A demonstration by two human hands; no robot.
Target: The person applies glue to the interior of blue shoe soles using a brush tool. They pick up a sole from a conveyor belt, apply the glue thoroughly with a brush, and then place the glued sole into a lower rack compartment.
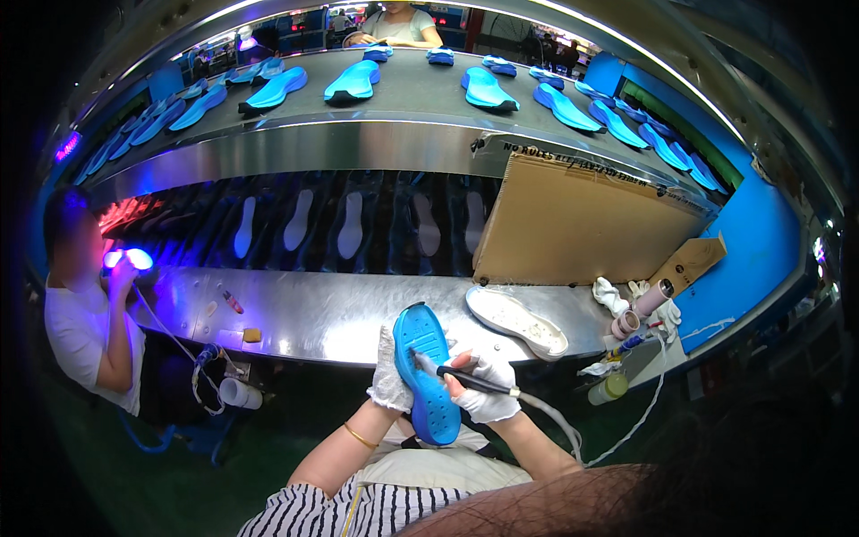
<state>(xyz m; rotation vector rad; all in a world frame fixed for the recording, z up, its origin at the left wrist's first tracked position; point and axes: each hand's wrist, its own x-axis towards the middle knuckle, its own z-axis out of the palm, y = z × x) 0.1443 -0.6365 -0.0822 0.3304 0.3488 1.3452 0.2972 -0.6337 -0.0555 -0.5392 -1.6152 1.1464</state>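
My left hand [390, 374], in a white glove, grips a blue shoe sole [433, 407] by its left edge. The sole stands tilted over my lap, its inner side with ribs and small holes facing me. My right hand [486, 387], in a white glove with bare fingertips, is closed around a black pen-shaped tool [480, 380] with a pale cable. The tool's tip points at the sole's inner face; whether it touches cannot be made out. A white shoe sole [516, 322] lies on the metal ledge, beyond my right hand.
Blue soles [352, 82] sit along the upper conveyor [403, 80]; pale insole shapes [351, 225] show on the lower level. A cardboard sheet [582, 224] leans at right, near a pink bottle [653, 297]. One co-worker [89, 331] sits at left under violet light, another across the conveyor.
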